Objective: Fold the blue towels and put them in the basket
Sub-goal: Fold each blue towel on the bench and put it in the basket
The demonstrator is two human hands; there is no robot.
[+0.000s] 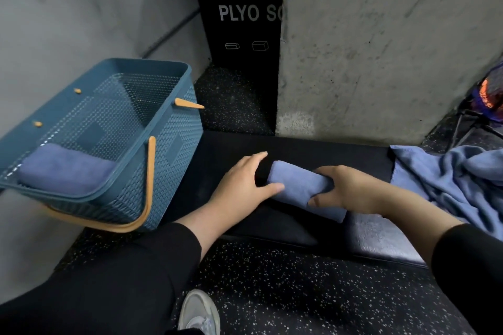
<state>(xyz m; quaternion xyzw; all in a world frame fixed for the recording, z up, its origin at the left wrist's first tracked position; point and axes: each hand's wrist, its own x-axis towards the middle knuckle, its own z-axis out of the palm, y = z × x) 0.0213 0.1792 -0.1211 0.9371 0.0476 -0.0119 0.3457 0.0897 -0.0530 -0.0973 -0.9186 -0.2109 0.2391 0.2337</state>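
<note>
A folded blue towel (pixel 296 185) lies on the black padded bench (pixel 313 149). My right hand (pixel 345 189) grips its right part, thumb in front and fingers curled over the top. My left hand (pixel 242 181) lies at the towel's left end, fingers straight, thumb touching the near corner. The teal basket (pixel 152 71) with tan handles stands tilted at the left; one folded blue towel (pixel 65 168) lies inside it. A loose heap of blue towels (pixel 451 179) covers the bench's right end.
Concrete walls rise behind and to the left. A black plyo box (pixel 242 22) stands in the gap between them. The speckled rubber floor (pixel 313 288) and my shoe (pixel 200 313) are below. A dark bag with orange markings (pixel 488 95) sits far right.
</note>
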